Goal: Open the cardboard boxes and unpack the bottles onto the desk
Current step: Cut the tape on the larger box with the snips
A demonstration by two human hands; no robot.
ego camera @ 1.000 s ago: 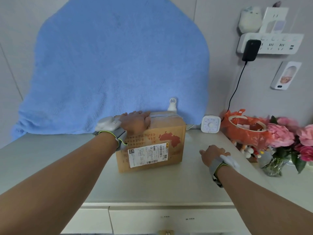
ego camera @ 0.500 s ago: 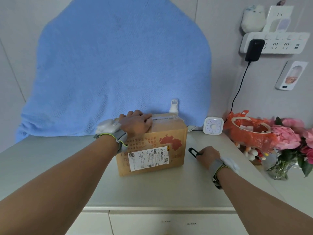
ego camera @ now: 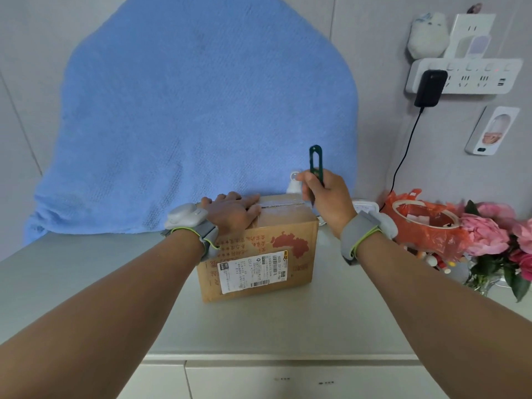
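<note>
A taped cardboard box [ego camera: 259,254] with a white shipping label and a red print stands closed on the pale desk [ego camera: 86,283]. My left hand [ego camera: 233,213] lies flat on the left part of the box's top. My right hand [ego camera: 324,194] hovers over the box's far right corner and grips a dark green cutter [ego camera: 316,162], its looped end pointing up. The cutter's tip is hidden by my hand. No bottles are in sight.
A blue towel [ego camera: 201,110] hangs on the wall behind the box. To the right are a white timer [ego camera: 365,205], an orange plastic bag [ego camera: 426,226] and pink flowers in a glass vase [ego camera: 495,243]. A power strip [ego camera: 466,76] with a black charger hangs on the wall.
My right hand picked the green cutter up off the desk right of the box and raised it over the box's far right corner. My left hand stayed on the box top.
</note>
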